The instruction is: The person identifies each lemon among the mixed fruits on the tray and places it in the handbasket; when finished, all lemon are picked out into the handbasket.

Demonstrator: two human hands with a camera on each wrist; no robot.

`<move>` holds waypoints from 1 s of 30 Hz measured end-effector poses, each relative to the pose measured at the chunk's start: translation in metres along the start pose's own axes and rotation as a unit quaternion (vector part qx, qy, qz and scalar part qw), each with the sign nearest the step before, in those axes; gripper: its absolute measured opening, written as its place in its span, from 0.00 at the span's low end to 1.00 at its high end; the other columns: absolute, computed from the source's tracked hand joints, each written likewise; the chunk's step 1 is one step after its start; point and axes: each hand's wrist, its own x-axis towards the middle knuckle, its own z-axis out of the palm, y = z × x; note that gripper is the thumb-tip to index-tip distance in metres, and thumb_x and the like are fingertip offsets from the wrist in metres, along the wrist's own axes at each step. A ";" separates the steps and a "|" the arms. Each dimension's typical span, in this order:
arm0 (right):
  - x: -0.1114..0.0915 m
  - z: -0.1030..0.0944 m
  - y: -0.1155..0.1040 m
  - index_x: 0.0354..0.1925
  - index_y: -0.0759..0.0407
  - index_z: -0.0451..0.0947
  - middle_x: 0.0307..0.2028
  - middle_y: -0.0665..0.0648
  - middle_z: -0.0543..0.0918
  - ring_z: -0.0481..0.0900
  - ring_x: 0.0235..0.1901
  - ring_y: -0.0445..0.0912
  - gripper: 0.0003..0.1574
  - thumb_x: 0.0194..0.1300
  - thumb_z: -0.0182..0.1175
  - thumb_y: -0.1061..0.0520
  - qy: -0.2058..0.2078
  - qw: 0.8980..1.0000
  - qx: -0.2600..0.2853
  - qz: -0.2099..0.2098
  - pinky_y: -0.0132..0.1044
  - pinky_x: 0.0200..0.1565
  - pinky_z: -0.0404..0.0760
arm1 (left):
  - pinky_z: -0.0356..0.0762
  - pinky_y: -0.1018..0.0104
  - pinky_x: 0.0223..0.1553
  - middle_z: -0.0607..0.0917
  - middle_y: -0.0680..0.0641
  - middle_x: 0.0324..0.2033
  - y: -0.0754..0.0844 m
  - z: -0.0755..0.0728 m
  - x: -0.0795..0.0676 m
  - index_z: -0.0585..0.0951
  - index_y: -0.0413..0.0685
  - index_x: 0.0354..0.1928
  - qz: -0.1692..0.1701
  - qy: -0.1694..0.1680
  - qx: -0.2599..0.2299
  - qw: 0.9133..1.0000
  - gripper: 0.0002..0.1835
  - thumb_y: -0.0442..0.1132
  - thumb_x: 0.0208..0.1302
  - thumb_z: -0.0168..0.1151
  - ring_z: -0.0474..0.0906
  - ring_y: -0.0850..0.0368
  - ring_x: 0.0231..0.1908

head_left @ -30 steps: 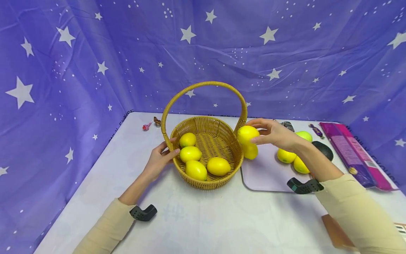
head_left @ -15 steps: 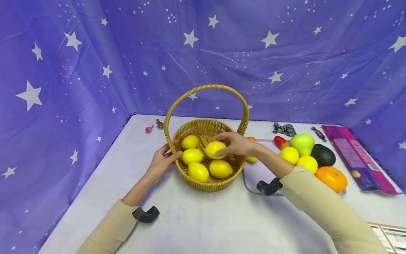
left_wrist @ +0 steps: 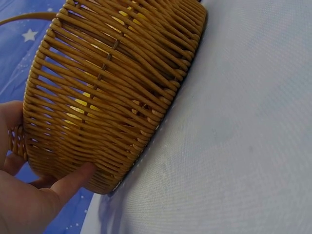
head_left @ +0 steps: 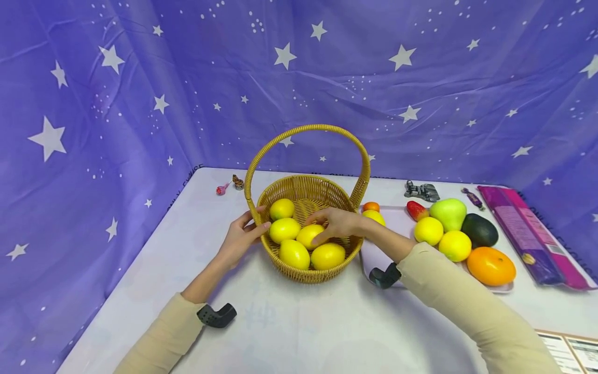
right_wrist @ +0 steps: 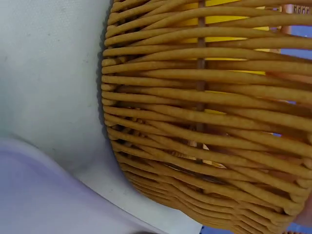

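A woven wicker basket (head_left: pixel 310 275) with a tall arched handle stands on the table and contains several yellow lemons. My left hand (head_left: pixel 239 238) grips its left side at the foot of the handle. In the left wrist view, one finger (left_wrist: pixel 73 183) lies along the basket's outer wall. Reaching over the right rim, my right hand (head_left: pixel 341 222) holds a lemon (head_left: pixel 308 236) between thumb and fingers, low among the other lemons (head_left: pixel 294 254). The woven wall (right_wrist: pixel 209 102) hides most of that hand in the right wrist view, with yellow showing through the gaps.
Right of the basket, a pale tray (head_left: pixel 397 228) bears more yellow fruit, a strawberry (head_left: pixel 417 211), a green pear (head_left: pixel 448 213), an avocado (head_left: pixel 480 230) and an orange (head_left: pixel 491 266). A purple-pink packet (head_left: pixel 532 239) lies beyond. Candies (head_left: pixel 221 189) sit at the back left.
My right hand has carried the lemon from above the tray, left over the rim and down into the basket. The left hand stays at the basket's left side.
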 end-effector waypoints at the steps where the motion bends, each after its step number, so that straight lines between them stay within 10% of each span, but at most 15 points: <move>1: -0.001 -0.001 -0.001 0.62 0.55 0.74 0.55 0.57 0.75 0.69 0.51 0.51 0.33 0.60 0.70 0.53 -0.003 1.000 -0.004 0.003 0.43 0.53 0.72 | 0.80 0.57 0.50 0.66 0.34 0.65 0.000 0.000 0.000 0.63 0.36 0.69 0.001 0.000 0.000 1.000 0.29 0.33 0.69 0.57 0.71 0.40 0.59; 8: -0.015 -0.018 0.000 0.67 0.59 0.68 0.57 0.65 0.72 0.76 0.51 0.54 0.34 0.65 0.64 0.55 -0.024 0.993 0.107 0.034 0.48 0.52 0.80 | 0.81 0.60 0.49 0.66 0.34 0.65 0.000 0.001 0.001 0.63 0.36 0.69 0.000 0.000 0.002 1.000 0.29 0.33 0.69 0.58 0.71 0.40 0.59; 17: -0.055 -0.056 0.017 0.70 0.64 0.58 0.67 0.67 0.62 0.61 0.65 0.63 0.35 0.71 0.57 0.57 -0.041 0.970 0.238 -0.024 0.53 0.59 0.74 | 0.82 0.62 0.47 0.67 0.34 0.64 0.001 0.001 0.001 0.64 0.36 0.69 -0.001 0.002 0.001 1.000 0.28 0.33 0.69 0.58 0.72 0.42 0.58; 24: -0.110 -0.090 0.040 0.71 0.65 0.54 0.65 0.69 0.63 0.70 0.60 0.57 0.33 0.74 0.51 0.58 0.019 0.959 0.283 -0.003 0.55 0.59 0.72 | 0.81 0.60 0.48 0.67 0.34 0.64 0.000 0.000 0.001 0.64 0.38 0.69 -0.005 0.002 0.001 1.000 0.28 0.33 0.70 0.57 0.73 0.45 0.57; 30: -0.159 -0.108 0.076 0.70 0.63 0.54 0.60 0.65 0.68 0.75 0.55 0.54 0.32 0.76 0.49 0.52 0.087 0.956 0.264 0.093 0.55 0.57 0.74 | 0.81 0.62 0.48 0.68 0.34 0.63 -0.001 0.000 0.001 0.63 0.37 0.69 -0.009 0.003 -0.002 1.000 0.28 0.33 0.70 0.57 0.74 0.47 0.56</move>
